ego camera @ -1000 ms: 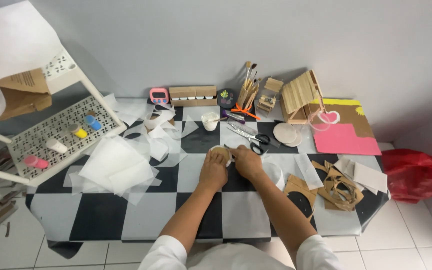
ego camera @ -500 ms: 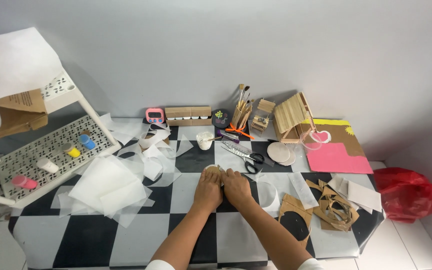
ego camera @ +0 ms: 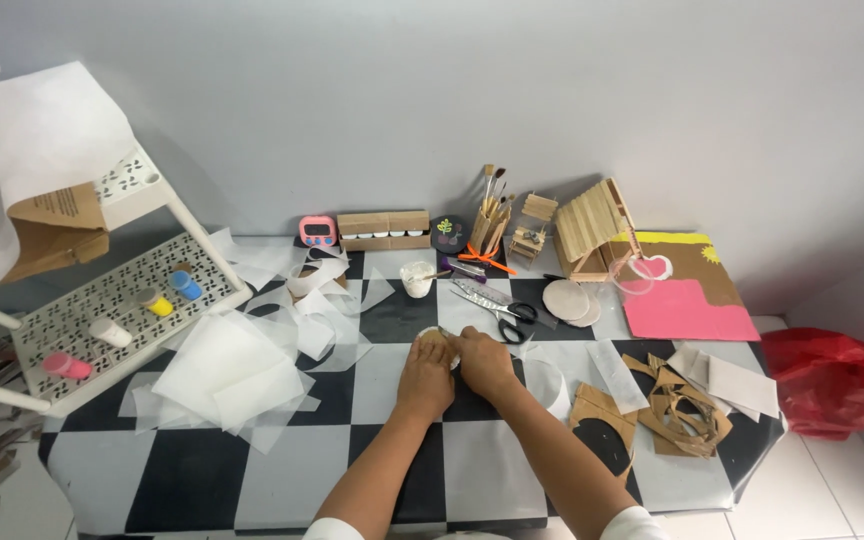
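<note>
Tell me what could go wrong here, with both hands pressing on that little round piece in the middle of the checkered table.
The left hand and right hand crowd the round piece, so it could crease or slip. The open scissors lie just beyond the right hand; a forward reach might catch the blades. The small white cup stands close behind and could tip onto the loose translucent sheets.

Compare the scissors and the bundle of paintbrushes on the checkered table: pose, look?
The scissors lie flat on the table, shut, with black handles and metal blades; the paintbrushes stand upright in a holder, bristles up, with thin pale wooden handles. The scissors sit nearer the hands; the paintbrushes are back by the wall. Neither is being touched.
</note>
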